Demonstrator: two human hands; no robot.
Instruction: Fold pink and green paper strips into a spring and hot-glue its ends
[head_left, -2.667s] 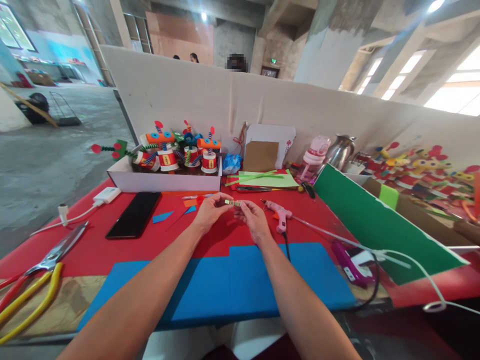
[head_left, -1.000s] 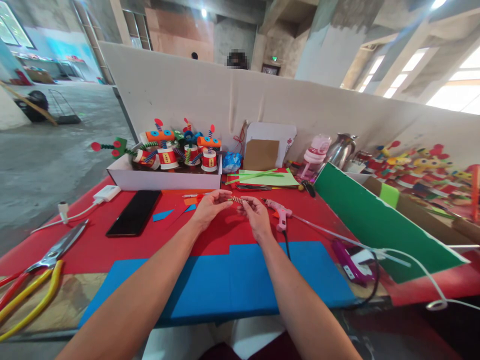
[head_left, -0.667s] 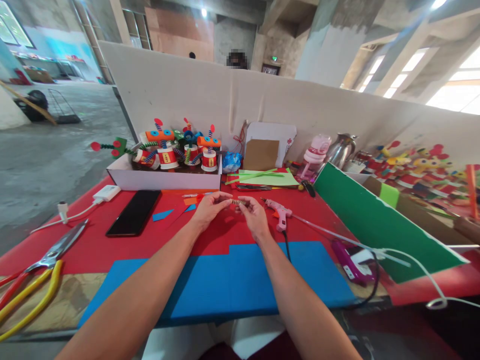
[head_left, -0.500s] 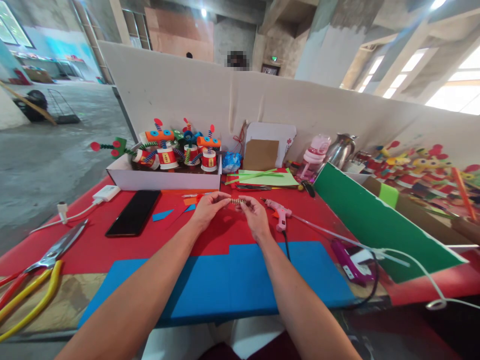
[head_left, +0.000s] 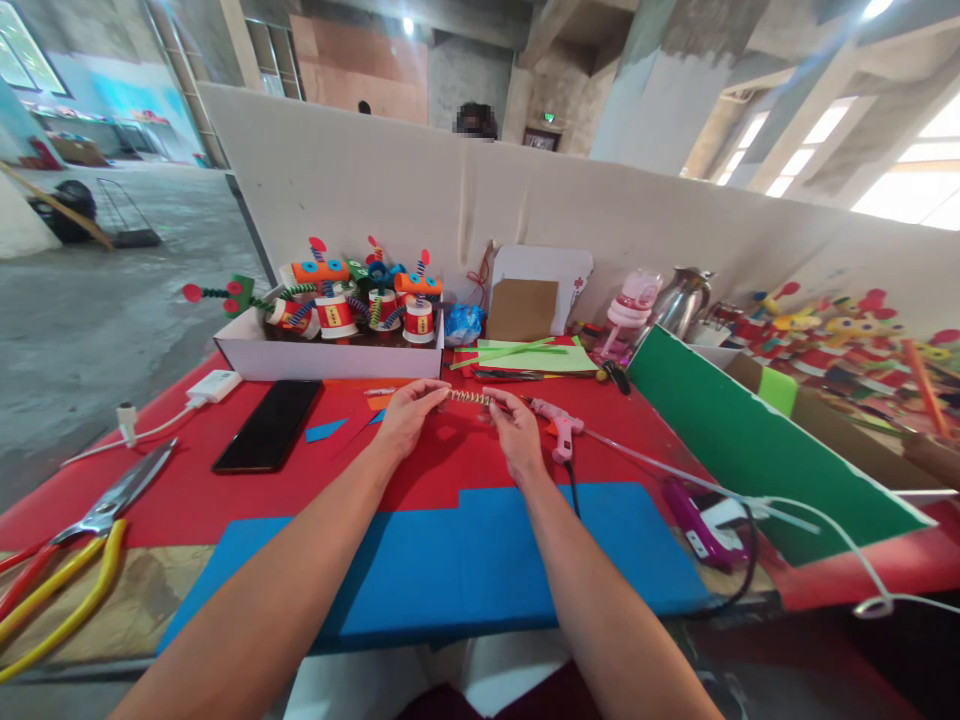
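Observation:
A small pale folded paper spring (head_left: pixel 471 398) is stretched level between my two hands, over the red table cover (head_left: pixel 442 460). My left hand (head_left: pixel 409 415) pinches its left end between thumb and fingers. At its right end, my right hand (head_left: pixel 515 428) has its fingers closed on it. Close to the right of my right hand lies a pink glue gun (head_left: pixel 559 425) with a cable. Blue sheets (head_left: pixel 420 570) lie under my forearms. Orange and blue paper scraps (head_left: pixel 325 431) are left of my left hand.
A white box (head_left: pixel 330 360) of paper-cup figures stands at the back left. A black phone (head_left: pixel 268 427) and large shears (head_left: pixel 105 515) lie left. Green strips (head_left: pixel 525 355) are at the back. A green panel (head_left: pixel 757 440), purple power strip (head_left: pixel 705 525) and cables occupy the right.
My hands have moved slightly apart, and the paper spring between them is stretched longer. The dark shape behind the white partition has shifted a little left.

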